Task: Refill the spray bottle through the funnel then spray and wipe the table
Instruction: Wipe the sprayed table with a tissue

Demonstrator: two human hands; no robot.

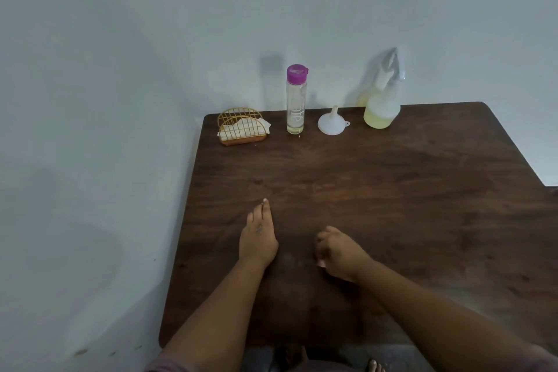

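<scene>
A translucent spray bottle (383, 106) with pale yellow liquid in its lower part stands at the back of the dark wooden table (407, 190). A white funnel (332, 123) rests wide end down just left of it. Further left stands a tall clear bottle (296, 100) with a purple cap and a little liquid at the bottom. My left hand (258, 235) lies on the table's near half, fingers extended and together, holding nothing. My right hand (339, 254) rests beside it with fingers curled in, nothing visible in it. Both hands are well short of the objects.
A gold wire napkin holder (241, 127) with white tissues sits at the back left corner. A pale wall runs behind and to the left of the table. The table's left edge is close to my left arm. Feet show below the near edge.
</scene>
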